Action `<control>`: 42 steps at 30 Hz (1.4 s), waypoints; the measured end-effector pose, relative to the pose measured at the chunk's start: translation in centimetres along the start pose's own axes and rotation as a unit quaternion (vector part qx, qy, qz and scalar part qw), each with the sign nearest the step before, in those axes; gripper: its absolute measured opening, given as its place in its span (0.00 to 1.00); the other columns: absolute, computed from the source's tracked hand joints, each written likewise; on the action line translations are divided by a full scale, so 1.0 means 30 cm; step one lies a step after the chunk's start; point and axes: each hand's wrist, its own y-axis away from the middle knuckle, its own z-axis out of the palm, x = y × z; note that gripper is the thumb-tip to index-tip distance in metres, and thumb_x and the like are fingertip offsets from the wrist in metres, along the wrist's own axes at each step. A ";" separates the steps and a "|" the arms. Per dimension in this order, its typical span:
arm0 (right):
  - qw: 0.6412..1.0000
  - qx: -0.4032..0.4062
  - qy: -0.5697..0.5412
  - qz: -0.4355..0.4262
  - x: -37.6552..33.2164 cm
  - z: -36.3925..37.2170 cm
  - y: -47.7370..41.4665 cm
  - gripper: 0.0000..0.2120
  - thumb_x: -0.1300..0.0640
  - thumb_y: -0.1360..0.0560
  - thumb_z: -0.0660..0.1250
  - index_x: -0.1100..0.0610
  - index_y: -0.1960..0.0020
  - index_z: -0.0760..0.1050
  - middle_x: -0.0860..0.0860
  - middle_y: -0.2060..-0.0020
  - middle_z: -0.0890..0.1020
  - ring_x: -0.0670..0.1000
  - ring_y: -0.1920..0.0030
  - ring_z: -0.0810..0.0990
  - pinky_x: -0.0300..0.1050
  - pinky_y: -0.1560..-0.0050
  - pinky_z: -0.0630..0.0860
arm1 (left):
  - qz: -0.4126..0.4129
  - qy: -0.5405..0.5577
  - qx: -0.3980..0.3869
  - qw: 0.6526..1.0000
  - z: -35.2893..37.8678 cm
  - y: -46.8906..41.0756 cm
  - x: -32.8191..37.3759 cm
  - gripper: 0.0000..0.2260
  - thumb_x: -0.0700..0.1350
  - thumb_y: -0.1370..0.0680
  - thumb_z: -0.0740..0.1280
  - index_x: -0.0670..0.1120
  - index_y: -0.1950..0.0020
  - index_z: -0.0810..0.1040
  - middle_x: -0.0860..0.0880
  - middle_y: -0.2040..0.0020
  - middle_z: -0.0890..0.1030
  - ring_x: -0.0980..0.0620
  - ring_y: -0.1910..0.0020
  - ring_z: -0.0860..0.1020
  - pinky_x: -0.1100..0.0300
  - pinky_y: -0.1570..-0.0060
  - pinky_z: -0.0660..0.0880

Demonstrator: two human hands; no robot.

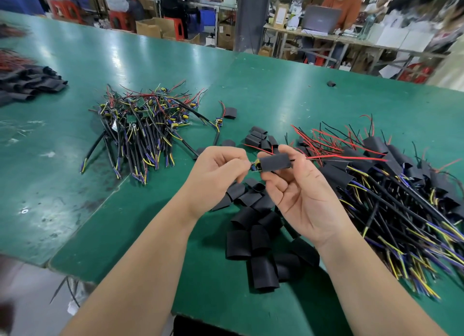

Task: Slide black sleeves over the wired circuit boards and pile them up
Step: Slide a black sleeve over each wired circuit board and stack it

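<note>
My right hand pinches a black sleeve between thumb and fingertips, held level above the table. The wired circuit board sticks out of the sleeve's left end, and my left hand pinches that end. Red and black wires trail out of the sleeve's right end. A heap of bare wired boards lies at the left. Loose empty black sleeves are scattered below my hands. The pile of sleeved boards lies at the right.
The green table runs far back and left. More black sleeves are stacked at the far left edge. One stray sleeve lies far back. People, a laptop and boxes sit beyond the table.
</note>
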 end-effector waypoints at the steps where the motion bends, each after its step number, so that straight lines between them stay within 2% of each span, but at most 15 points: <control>1: 1.000 -0.001 0.008 -0.006 -0.003 0.003 0.000 0.16 0.49 0.35 0.77 0.51 0.49 0.84 0.56 0.49 0.84 0.49 0.57 0.85 0.38 0.57 0.80 | -0.005 0.002 0.002 1.000 0.003 -0.001 -0.002 0.13 0.37 0.28 0.58 0.42 0.73 0.66 0.44 0.74 0.62 0.58 0.73 0.59 0.69 0.71 0.58; 4: 0.999 0.002 0.043 -0.031 -0.004 0.012 0.001 0.15 0.55 0.39 0.80 0.52 0.53 0.83 0.57 0.51 0.85 0.51 0.59 0.85 0.38 0.59 0.79 | -0.020 0.006 0.009 1.000 0.010 -0.006 -0.009 0.13 0.38 0.27 0.58 0.43 0.72 0.64 0.49 0.73 0.62 0.58 0.73 0.59 0.69 0.71 0.58; 8: 0.996 0.023 0.075 -0.052 0.001 0.026 0.002 0.11 0.62 0.38 0.74 0.53 0.58 0.82 0.57 0.55 0.86 0.53 0.60 0.85 0.40 0.60 0.79 | -0.017 0.027 0.023 0.999 0.011 -0.006 -0.010 0.15 0.41 0.25 0.59 0.42 0.71 0.62 0.47 0.72 0.58 0.55 0.71 0.56 0.66 0.72 0.56; 12: 0.996 0.032 0.069 -0.046 -0.001 0.026 0.001 0.11 0.67 0.33 0.71 0.53 0.56 0.81 0.57 0.52 0.85 0.54 0.60 0.85 0.40 0.61 0.79 | 0.000 0.003 0.019 1.000 0.016 -0.004 -0.010 0.16 0.42 0.23 0.60 0.46 0.70 0.61 0.50 0.71 0.57 0.55 0.70 0.56 0.64 0.69 0.56; 14: 0.997 0.034 0.059 -0.045 -0.002 0.026 0.003 0.11 0.65 0.34 0.73 0.52 0.56 0.81 0.57 0.51 0.85 0.54 0.59 0.85 0.40 0.61 0.79 | 0.004 -0.004 0.021 1.000 0.018 -0.002 -0.008 0.16 0.43 0.22 0.60 0.46 0.70 0.61 0.51 0.71 0.58 0.55 0.69 0.57 0.62 0.68 0.56; 16: 0.997 0.030 0.050 -0.045 -0.003 0.027 0.005 0.10 0.60 0.37 0.76 0.52 0.57 0.82 0.56 0.51 0.85 0.52 0.58 0.85 0.39 0.61 0.79 | 0.017 -0.020 0.025 0.999 0.018 0.000 -0.007 0.17 0.44 0.22 0.61 0.47 0.69 0.61 0.54 0.71 0.59 0.55 0.69 0.58 0.63 0.68 0.57; 18: 0.998 0.032 0.044 -0.045 -0.003 0.027 0.007 0.10 0.57 0.37 0.75 0.53 0.56 0.81 0.56 0.52 0.85 0.52 0.56 0.85 0.38 0.60 0.80 | 0.029 -0.054 0.040 0.997 0.019 0.000 -0.010 0.17 0.45 0.21 0.61 0.48 0.69 0.63 0.55 0.71 0.60 0.56 0.70 0.59 0.63 0.68 0.58; 22: 0.993 0.074 0.066 -0.058 0.001 0.018 0.004 0.07 0.61 0.32 0.69 0.57 0.54 0.78 0.56 0.56 0.86 0.54 0.55 0.86 0.39 0.62 0.80 | 0.067 -0.176 0.099 0.977 0.022 -0.003 -0.024 0.14 0.53 0.21 0.62 0.54 0.67 0.67 0.54 0.73 0.63 0.57 0.72 0.62 0.64 0.70 0.60; 25: 0.989 0.085 0.098 -0.077 0.006 0.020 0.001 0.05 0.58 0.34 0.71 0.51 0.58 0.81 0.54 0.59 0.86 0.55 0.57 0.86 0.40 0.64 0.80 | 0.089 -0.252 0.126 0.955 0.023 -0.007 -0.040 0.16 0.56 0.22 0.59 0.48 0.65 0.71 0.53 0.72 0.67 0.56 0.71 0.65 0.60 0.69 0.63; 27: 0.990 0.067 0.097 -0.082 0.005 0.020 0.001 0.06 0.55 0.36 0.73 0.49 0.58 0.82 0.54 0.57 0.86 0.56 0.54 0.85 0.41 0.61 0.80 | 0.097 -0.275 0.141 0.946 0.020 -0.009 -0.045 0.17 0.56 0.22 0.58 0.46 0.63 0.72 0.53 0.71 0.68 0.55 0.70 0.66 0.58 0.69 0.65; 31: 0.998 -0.001 0.050 -0.043 -0.013 0.011 0.006 0.16 0.51 0.33 0.74 0.54 0.46 0.83 0.57 0.47 0.84 0.57 0.45 0.83 0.39 0.55 0.80 | 0.098 -0.232 0.152 0.956 0.017 -0.012 -0.040 0.13 0.55 0.22 0.58 0.50 0.63 0.68 0.54 0.72 0.65 0.57 0.71 0.65 0.66 0.69 0.61; 36: 0.997 0.033 0.055 -0.040 -0.007 0.014 -0.001 0.14 0.52 0.34 0.72 0.50 0.49 0.84 0.52 0.49 0.85 0.53 0.49 0.84 0.39 0.56 0.80 | 0.107 -0.242 0.132 0.955 0.029 -0.009 -0.035 0.10 0.54 0.21 0.58 0.55 0.62 0.66 0.55 0.72 0.65 0.59 0.70 0.66 0.68 0.68 0.61; 40: 0.995 0.050 0.066 -0.052 0.005 0.013 -0.003 0.13 0.55 0.29 0.66 0.49 0.47 0.84 0.51 0.47 0.84 0.53 0.47 0.84 0.39 0.55 0.79 | 0.099 -0.237 0.111 0.960 0.033 -0.009 -0.034 0.10 0.54 0.21 0.57 0.59 0.62 0.64 0.55 0.72 0.65 0.58 0.70 0.65 0.68 0.68 0.61; 42: 0.994 0.046 0.082 -0.058 0.007 0.015 -0.002 0.15 0.53 0.32 0.69 0.49 0.46 0.83 0.51 0.47 0.84 0.53 0.47 0.84 0.40 0.55 0.79 | 0.087 -0.222 0.107 0.965 0.034 -0.008 -0.034 0.11 0.52 0.20 0.58 0.58 0.62 0.65 0.55 0.72 0.66 0.58 0.70 0.65 0.69 0.68 0.61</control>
